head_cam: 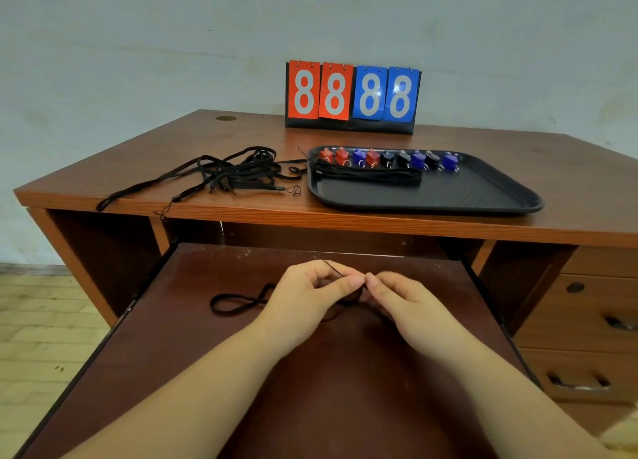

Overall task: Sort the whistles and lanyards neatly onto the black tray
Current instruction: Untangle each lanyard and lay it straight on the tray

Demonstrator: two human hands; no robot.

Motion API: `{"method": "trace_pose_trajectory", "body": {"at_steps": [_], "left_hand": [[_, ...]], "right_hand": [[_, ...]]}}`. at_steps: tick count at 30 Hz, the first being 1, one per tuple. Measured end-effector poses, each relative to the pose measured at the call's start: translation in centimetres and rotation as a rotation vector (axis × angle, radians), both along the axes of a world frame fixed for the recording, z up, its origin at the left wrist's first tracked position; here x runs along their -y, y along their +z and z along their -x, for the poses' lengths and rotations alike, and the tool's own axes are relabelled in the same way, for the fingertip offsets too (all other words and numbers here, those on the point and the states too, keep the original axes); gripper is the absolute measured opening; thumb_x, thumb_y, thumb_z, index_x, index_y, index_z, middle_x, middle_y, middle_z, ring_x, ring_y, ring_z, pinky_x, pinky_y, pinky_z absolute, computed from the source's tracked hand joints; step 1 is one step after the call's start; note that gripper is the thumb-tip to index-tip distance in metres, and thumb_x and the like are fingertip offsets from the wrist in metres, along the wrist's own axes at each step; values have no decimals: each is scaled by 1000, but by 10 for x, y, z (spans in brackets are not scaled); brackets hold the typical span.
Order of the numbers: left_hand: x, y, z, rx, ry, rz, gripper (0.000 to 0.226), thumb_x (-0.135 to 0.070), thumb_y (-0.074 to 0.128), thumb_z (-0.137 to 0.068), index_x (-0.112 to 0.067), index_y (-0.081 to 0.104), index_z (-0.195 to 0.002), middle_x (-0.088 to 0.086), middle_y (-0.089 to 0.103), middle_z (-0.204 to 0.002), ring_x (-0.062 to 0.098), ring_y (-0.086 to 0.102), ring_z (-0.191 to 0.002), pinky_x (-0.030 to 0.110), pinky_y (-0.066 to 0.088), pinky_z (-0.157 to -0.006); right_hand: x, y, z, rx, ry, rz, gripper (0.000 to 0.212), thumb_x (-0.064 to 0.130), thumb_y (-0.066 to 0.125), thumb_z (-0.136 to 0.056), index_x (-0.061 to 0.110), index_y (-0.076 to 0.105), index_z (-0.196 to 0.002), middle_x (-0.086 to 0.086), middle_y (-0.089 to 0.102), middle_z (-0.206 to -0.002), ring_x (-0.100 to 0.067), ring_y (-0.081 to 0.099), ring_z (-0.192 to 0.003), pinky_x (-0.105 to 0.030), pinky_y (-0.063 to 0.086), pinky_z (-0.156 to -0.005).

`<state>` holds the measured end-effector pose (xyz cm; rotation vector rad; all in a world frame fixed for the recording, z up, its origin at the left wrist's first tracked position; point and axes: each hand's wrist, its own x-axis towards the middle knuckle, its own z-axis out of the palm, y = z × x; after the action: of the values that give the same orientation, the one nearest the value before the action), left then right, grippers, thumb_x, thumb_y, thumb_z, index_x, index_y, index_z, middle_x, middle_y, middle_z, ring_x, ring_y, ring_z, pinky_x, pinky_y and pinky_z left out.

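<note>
Over the pulled-out keyboard shelf, my left hand and my right hand pinch a black lanyard between fingertips that meet; its loop trails left on the shelf. On the desk top stands the black tray. Several red, blue and black whistles line its far edge, with folded black lanyards laid just in front of them. A tangled pile of black lanyards lies left of the tray.
A flip scoreboard reading 8888 stands at the back of the desk. Drawers with handles sit at the right. One lanyard end hangs over the desk's front edge at the left.
</note>
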<state>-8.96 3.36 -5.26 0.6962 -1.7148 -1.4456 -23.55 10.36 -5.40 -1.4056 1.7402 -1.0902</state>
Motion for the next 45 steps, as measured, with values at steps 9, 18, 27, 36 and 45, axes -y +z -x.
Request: {"method": "trace_pose_trajectory", "body": {"at_steps": [9,18,27,36,45], "left_hand": [[0,-1,1,-51,-18,-100,25,-5,63,-84,-27,73,-89,-2,71,-77,9,65,-79,17,50,-77],[-7,0,6,-129,-163,-290,28,-26,48,-90,-12,69,-103,6,55,-62,18,59,-59,36,47,-79],[2,14,7,-505,-97,-706,35,-31,33,-99,-13,51,-75,1,60,-59,17,71,-82,35,48,-90],[38,10,-17,-341,59,-525,33,-29,36,-100,-14,50,-75,-9,28,-43,4,25,-36,20,35,-47],[40,-3,-22,188,291,239,26,-22,46,-96,-23,66,-80,-8,63,-65,-1,59,-63,15,46,-73]], "right_hand": [[0,-3,-6,-68,116,141,27,28,44,-98,25,65,-82,7,68,-90,-6,60,-92,-22,42,-86],[4,-6,-14,56,95,195,34,26,40,-99,23,56,-69,5,58,-56,-7,56,-69,-26,45,-80],[3,7,-12,849,93,-65,35,31,40,-94,7,48,-69,2,31,-51,-14,37,-47,-30,44,-63],[4,16,21,1229,-40,-10,36,32,45,-89,19,48,-56,8,28,-45,-8,29,-38,-23,45,-52],[8,-4,20,-56,-168,139,38,30,42,-98,19,49,-62,10,41,-42,-3,38,-43,-27,38,-60]]}}
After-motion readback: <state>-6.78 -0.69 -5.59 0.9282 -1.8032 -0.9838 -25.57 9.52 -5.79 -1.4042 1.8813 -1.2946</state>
